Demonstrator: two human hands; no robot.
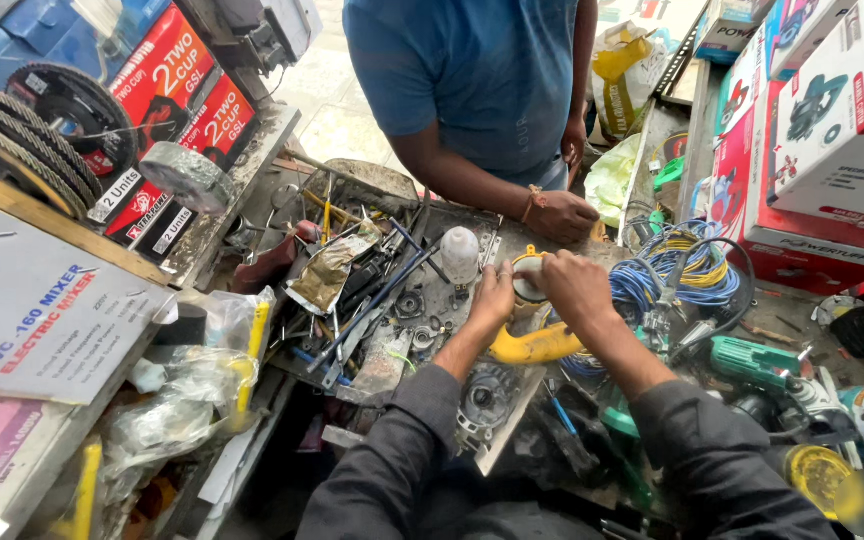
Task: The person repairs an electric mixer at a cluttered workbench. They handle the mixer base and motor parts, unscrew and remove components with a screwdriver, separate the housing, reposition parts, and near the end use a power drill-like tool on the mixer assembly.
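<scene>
Fingers of the left hand [492, 300] are curled closed against the left side of a yellow power tool [535, 343], near its round pale end piece [528, 277]. Fingers of the right hand [574, 288] are bent over the top of the same end piece from the right, gripping it. The tool is held just right of the frame's centre, with its yellow body curving down below both hands, above a cluttered workbench [512, 420]. Dark grey sleeves are worn on both forearms, which enter from the lower edge.

Just left of the hands, a white plastic bottle [460, 253] is seen upright among loose metal parts and hand tools. A coil of blue and yellow wire [682, 270] lies right of the hands, with a green power tool [752, 362] below it. Another person's hand [564, 215] is rested on the bench above the yellow tool, apart from it. Abrasive discs [22, 145] are stacked at upper left, and boxes at upper right.
</scene>
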